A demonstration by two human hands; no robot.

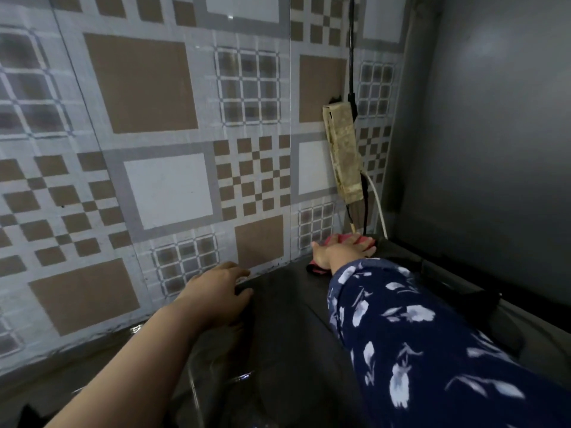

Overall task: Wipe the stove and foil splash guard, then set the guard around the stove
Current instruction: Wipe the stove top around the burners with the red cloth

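Observation:
A dark flat stove top [287, 307] runs from the bottom middle toward the far right corner of the counter. My left hand [216, 291] grips the stove's far left edge, with its fingers curled over the rim. Flat on a pink cloth [340, 242] lies my right hand [343, 251], pressing it onto the stove's far end near the wall corner. The cloth shows under the palm and beyond the fingers. My right arm wears a navy floral sleeve. No foil splash guard is in view.
A patterned tiled wall [154, 149] stands right behind the stove. A dirty power strip [343, 152] with black and white cables hangs in the corner above my right hand. A grey panel [494, 149] closes the right side. The wet counter [92, 362] lies to the left.

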